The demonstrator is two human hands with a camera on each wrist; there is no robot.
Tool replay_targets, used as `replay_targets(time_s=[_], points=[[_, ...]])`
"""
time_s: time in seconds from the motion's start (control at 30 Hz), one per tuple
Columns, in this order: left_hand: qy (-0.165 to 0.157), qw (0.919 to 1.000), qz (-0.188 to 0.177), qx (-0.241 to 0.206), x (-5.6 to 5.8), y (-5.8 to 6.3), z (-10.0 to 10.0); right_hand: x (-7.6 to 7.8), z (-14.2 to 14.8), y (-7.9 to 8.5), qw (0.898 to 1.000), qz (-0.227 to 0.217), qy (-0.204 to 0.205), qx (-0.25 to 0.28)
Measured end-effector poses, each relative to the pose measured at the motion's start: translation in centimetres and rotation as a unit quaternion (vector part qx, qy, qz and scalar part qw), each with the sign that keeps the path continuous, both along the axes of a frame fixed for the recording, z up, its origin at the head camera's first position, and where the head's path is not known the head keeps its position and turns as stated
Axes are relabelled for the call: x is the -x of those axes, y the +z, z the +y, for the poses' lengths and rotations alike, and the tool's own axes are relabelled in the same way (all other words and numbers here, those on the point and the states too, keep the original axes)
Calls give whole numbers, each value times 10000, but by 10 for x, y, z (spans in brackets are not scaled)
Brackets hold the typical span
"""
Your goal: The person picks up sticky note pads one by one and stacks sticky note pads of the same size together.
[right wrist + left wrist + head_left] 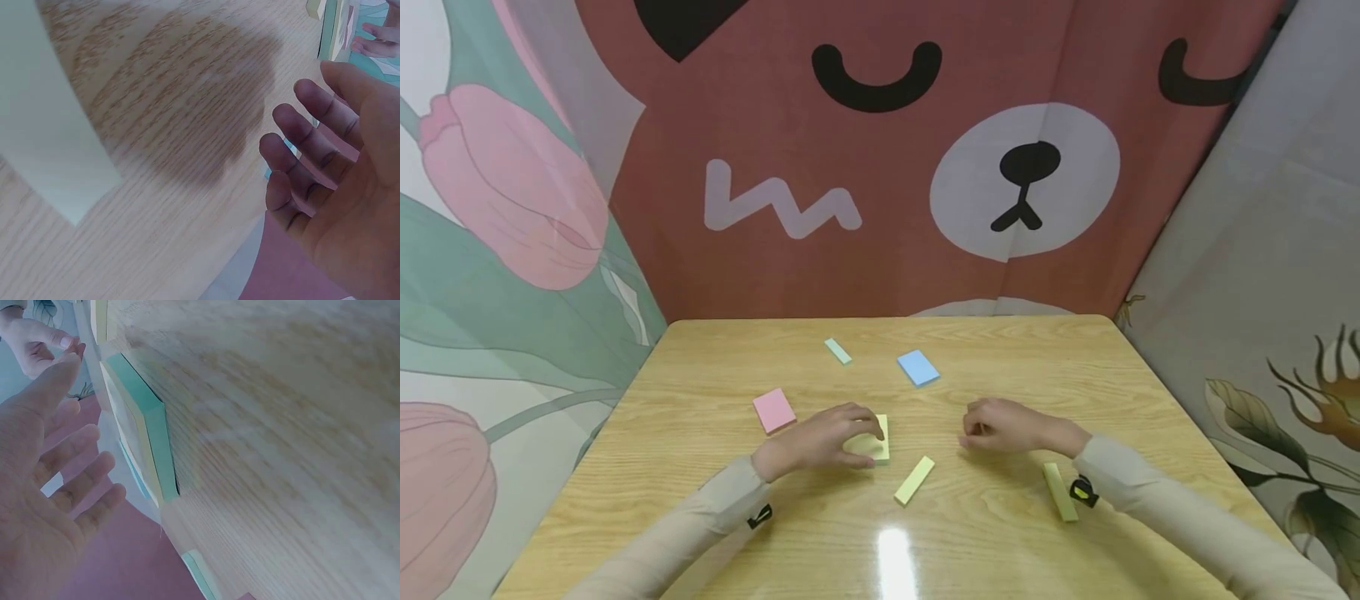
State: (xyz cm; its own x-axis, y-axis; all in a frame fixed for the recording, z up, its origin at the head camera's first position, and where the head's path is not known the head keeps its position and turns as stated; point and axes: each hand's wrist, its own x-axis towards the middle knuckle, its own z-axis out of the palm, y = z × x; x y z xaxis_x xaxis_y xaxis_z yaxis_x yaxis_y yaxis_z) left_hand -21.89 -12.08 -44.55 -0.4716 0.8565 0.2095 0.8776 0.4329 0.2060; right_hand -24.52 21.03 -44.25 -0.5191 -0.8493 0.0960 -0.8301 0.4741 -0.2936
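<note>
My left hand (827, 439) hovers over a square sticky-note stack (882, 446), its fingers spread and loosely bent. In the left wrist view this stack (153, 434) shows a pale yellow layer on top of a green one, and the hand is apart from it. My right hand (1009, 426) is above the table to the right, fingers loosely curled with nothing between them. A narrow yellow sticky-note strip (914, 481) lies between the hands, nearer the front. Another yellow strip (1060, 493) lies beside the right wrist.
A pink square pad (774, 411) lies left of the stack. Farther back on the wooden table (715, 350) are a blue square pad (918, 367) and a narrow green strip (838, 351). A printed curtain (880, 275) hangs behind the table's far edge.
</note>
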Motion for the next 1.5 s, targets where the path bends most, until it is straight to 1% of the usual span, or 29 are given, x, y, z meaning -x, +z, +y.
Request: replay_targets(time_s=[0.2,0.33,0.43,0.57,0.7,0.87,1.07,1.23,1.5], points=[[-166,9999,-34,-5,-2,3,6,-5,6,4,9999,-43,72,-80],[-164,9998,-88,28,-3,4,11,-8,10,7,9995,-234,44,-200],[-178,9998,-62,41,-3,3,14,-10,13,8,9993,-272,44,-250],[-266,9996,7,44,-3,4,17,-11,17,8,9987,-363,-30,-351],[-359,9993,0,40,-3,3,20,-13,21,6,9976,-493,-147,-459],[-475,9989,-36,48,-2,2,24,-13,25,6,9974,-503,-186,-489],[-582,9982,-71,156,-5,1,30,-16,29,9,9977,-467,-98,-492],[-634,9977,-5,242,-5,-2,34,-18,34,10,9969,-505,-109,-591],[-803,9965,16,213,-3,-3,39,-21,42,11,9939,-525,-252,-937]])
